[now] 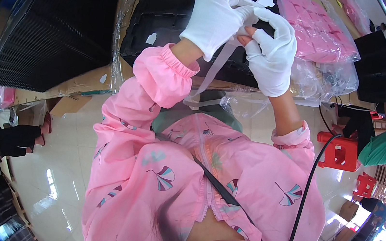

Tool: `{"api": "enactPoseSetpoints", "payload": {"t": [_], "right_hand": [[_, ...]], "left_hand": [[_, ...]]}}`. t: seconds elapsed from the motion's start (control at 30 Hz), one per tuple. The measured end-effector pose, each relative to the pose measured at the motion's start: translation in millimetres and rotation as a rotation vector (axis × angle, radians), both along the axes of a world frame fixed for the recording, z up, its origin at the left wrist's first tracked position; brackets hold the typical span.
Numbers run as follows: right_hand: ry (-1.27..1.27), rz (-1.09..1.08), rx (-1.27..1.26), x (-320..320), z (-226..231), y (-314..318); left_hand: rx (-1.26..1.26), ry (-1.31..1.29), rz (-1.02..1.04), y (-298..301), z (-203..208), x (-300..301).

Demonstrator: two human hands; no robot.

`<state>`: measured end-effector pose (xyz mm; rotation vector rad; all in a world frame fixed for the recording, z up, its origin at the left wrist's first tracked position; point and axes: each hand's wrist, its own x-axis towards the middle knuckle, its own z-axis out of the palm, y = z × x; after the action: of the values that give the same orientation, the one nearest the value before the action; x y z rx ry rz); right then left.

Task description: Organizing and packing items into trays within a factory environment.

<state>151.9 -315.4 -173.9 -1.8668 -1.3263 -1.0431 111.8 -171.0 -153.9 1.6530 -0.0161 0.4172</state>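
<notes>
A narrow, translucent whitish strip (pixel 217 66) hangs slanting downward.

Remotely, I'm looking into a factory-like workshop: black moulded trays (pixel 155 18) are crowding a cardboard-topped counter (pixel 79 79), pink bundles (pixel 308 26) are lying in clear plastic, and red stools (pixel 337 152) and another person (pixel 12 138) are occupying the glossy tiled floor (pixel 68 162).

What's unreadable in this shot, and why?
Head view:
- What is pinched between the left hand and right hand: hidden by the hands themselves.
- Upper end of the pale strip, and which hand grips it: covered by the gloves.
- Part of the black tray: behind the hands.
- Details of the pink bundle: blurred by creased, shiny plastic.
</notes>
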Motion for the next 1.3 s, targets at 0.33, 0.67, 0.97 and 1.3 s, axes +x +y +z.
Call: {"api": "enactPoseSetpoints", "payload": {"t": [0.33, 0.67, 0.97, 1.3], "right_hand": [[-0.167, 0.093, -0.001, 18.8, -12.2, 11.7], [-0.127, 0.213, -0.109, 22.1, 0.1, 19.4], [0.727, 0.298, -0.154, 142.8, 17.2, 55.1], [0.445, 0.225, -0.935, 217.6, 1.3, 257.2]], "left_hand": [[-0.037, 0.127, 0.047, 1.3, 1.2, 3.5], [-0.133, 0.034, 0.089, 16.3, -22.3, 28.8], [-0.32, 0.222, -0.163, 23.0, 10.0, 1.8], [-0.29, 0.312, -0.307, 31.7, 9.3, -17.7]]}}
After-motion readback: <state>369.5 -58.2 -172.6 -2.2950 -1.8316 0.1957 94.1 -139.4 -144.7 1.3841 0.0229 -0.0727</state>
